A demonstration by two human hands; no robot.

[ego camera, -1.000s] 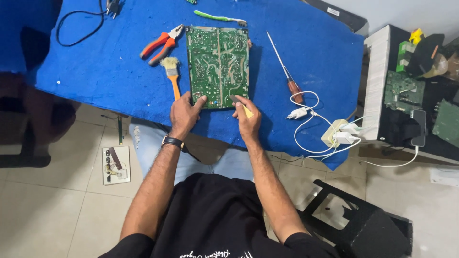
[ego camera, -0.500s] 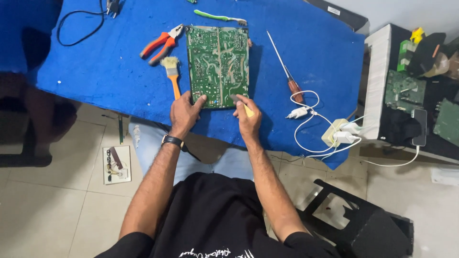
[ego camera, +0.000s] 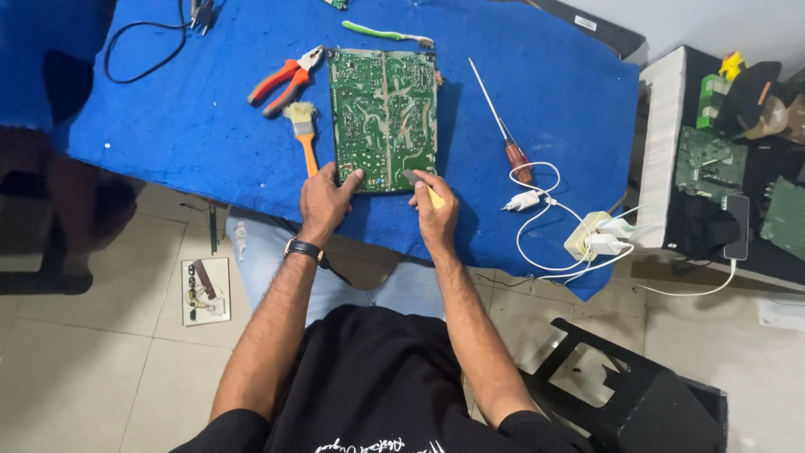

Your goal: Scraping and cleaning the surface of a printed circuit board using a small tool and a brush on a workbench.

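Green circuit board (ego camera: 384,117) flat on blue table (ego camera: 168,126), long axis pointing away from me. Left hand (ego camera: 325,197) fingers spread, pressing near edge. Right hand (ego camera: 433,210) pinching small yellow tool (ego camera: 433,197) at near-right corner, tip on board.

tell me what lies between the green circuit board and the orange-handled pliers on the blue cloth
In the head view, only a paintbrush with an orange handle and pale bristles lies between the green circuit board and the orange-handled pliers; otherwise bare blue cloth.
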